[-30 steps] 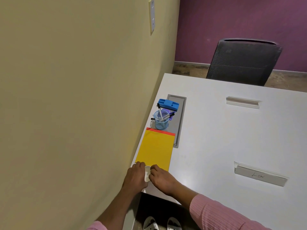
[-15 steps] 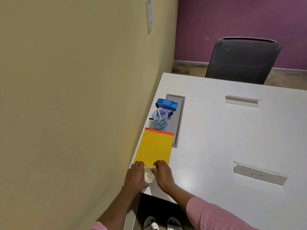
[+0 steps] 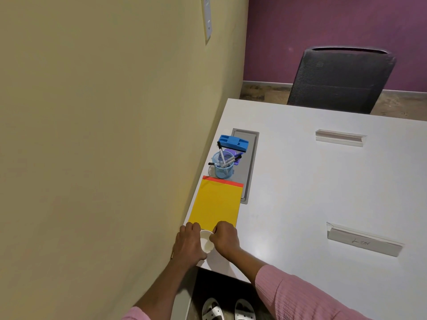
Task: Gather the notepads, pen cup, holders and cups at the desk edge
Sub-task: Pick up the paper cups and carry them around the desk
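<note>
Sitting between left hand (image 3: 188, 244) and right hand (image 3: 226, 239) (both gripping): white cup (image 3: 206, 242).

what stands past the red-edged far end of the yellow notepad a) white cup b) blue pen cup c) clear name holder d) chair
B: the blue pen cup stands beyond the red edge of the yellow notepad; the white cup is at its near end, in the left hand and right hand.

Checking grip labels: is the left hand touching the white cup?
Touching. The head view shows the left hand wrapped against the side of the white cup, with no gap between them; the right hand holds the opposite rim.
</note>
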A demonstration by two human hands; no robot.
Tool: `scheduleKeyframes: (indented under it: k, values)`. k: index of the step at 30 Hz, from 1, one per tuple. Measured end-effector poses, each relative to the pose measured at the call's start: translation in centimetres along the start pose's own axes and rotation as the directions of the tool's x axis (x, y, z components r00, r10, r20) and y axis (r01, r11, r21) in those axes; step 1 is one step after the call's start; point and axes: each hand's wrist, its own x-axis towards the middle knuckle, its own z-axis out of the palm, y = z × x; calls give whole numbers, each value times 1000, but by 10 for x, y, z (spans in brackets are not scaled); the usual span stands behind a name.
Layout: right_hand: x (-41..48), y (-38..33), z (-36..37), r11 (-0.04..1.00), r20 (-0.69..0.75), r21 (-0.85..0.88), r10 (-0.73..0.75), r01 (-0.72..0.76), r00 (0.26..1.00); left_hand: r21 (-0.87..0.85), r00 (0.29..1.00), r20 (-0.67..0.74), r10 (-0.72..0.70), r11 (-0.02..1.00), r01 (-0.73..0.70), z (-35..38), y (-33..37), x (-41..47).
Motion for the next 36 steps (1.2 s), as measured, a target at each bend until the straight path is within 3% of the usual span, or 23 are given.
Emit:
scheduleKeyframes:
  k: [17,25,36]
  values:
    - [-3,-13,-17,1000,50,8,-25,25,998,10,993,-27,115,993,-115,-20,-5,-4]
    - [-11,-14,-48,983,-40,185,33,-25,999,-16,962,-185,201,978,-207,-47,6,-7]
    - [-43,8,-94,892,-180,449,152,-56,972,155,888,-196,416,907,-391,-76,41,3]
